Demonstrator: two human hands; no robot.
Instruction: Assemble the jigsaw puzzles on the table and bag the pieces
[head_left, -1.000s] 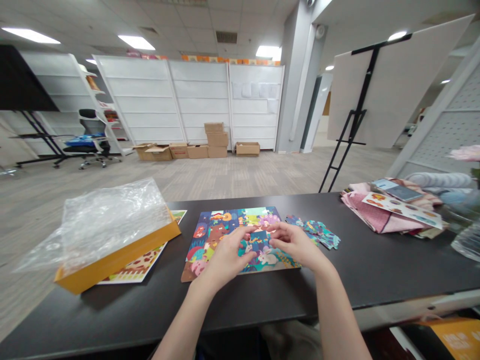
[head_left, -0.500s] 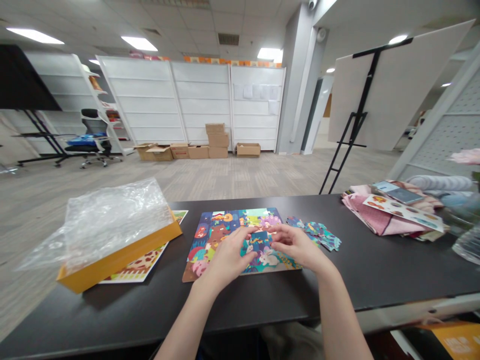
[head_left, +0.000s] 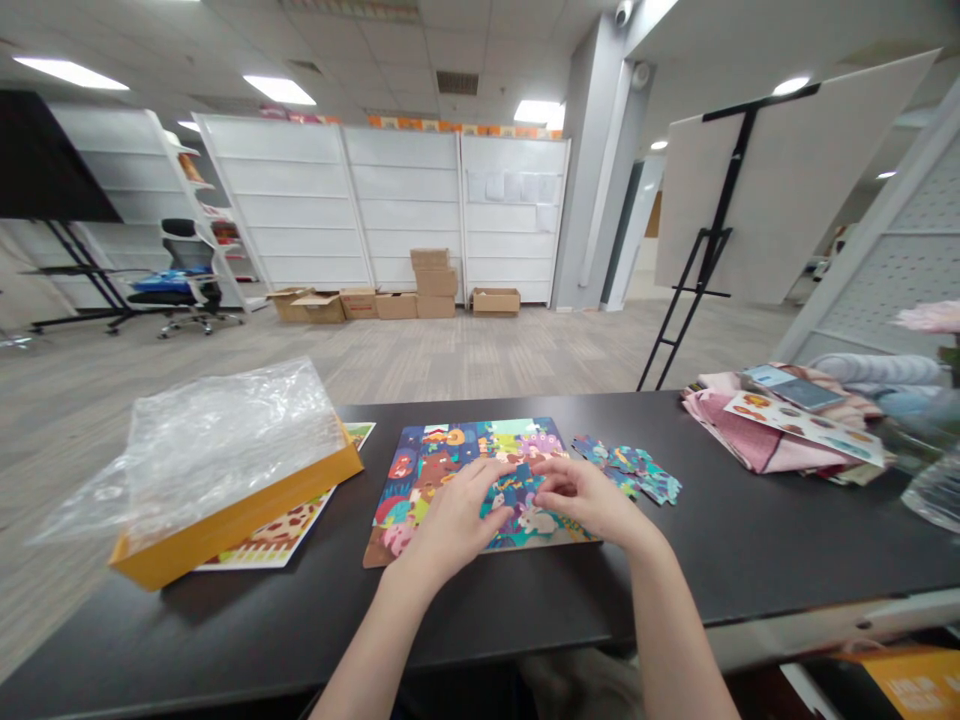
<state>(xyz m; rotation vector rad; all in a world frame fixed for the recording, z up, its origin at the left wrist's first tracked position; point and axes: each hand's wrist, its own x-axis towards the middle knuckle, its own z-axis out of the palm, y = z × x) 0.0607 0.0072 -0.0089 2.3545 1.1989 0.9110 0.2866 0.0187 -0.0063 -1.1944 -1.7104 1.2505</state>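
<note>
A colourful animal jigsaw puzzle [head_left: 439, 470] lies flat on the black table [head_left: 525, 610]. Over its middle is my left hand [head_left: 463, 510], fingers apart and thumb stretched toward the right, with nothing visible held. My right hand [head_left: 589, 497] is bent over the puzzle's right part, its thumb and forefinger curved close to a dark blue piece [head_left: 523, 476] between the two hands. Whether the fingertips grip that piece is too small to tell. Loose puzzle pieces [head_left: 637, 470] lie in a pile just right of the puzzle.
On the left, a yellow box [head_left: 240, 513] with clear plastic wrap [head_left: 232, 430] rests on picture sheets [head_left: 274, 535]. Folded cloths [head_left: 739, 430], a phone [head_left: 802, 388] and a sticker sheet [head_left: 806, 428] lie at the right, near a glass vase [head_left: 934, 490].
My right hand has shifted slightly to the left, its fingers nearer the dark blue piece. My left hand has hardly moved.
</note>
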